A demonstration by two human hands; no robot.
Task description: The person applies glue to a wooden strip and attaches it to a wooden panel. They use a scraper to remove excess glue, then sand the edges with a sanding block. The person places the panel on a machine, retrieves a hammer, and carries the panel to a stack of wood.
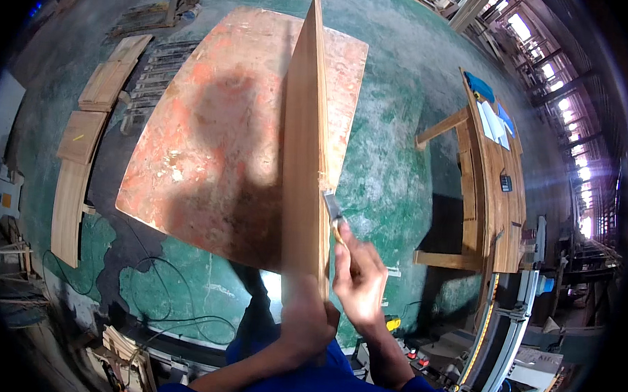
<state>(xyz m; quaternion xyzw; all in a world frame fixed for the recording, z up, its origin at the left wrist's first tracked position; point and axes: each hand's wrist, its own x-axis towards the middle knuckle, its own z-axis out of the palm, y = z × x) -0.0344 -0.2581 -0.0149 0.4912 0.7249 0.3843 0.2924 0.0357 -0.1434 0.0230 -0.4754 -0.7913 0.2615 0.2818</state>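
A long wooden board (303, 153) stands on its edge across a worn, reddish-stained tabletop (211, 135). My left hand (306, 313), a little blurred, wraps round the near end of this board, its fingers showing on the right side. In my right hand (361, 275) is a putty knife (332, 206) with a flat metal blade. The blade touches or nearly touches the board's narrow upper edge, about midway along it. My fingers cover most of the knife's handle.
To the right stands a wooden workbench (499, 204) with papers (492, 124) and a blue cloth (478, 85) on it. Stacked wooden panels (85, 133) lie at the left. A dark cable (163, 287) loops over the green floor near my feet. Metal rails (511, 331) stand at lower right.
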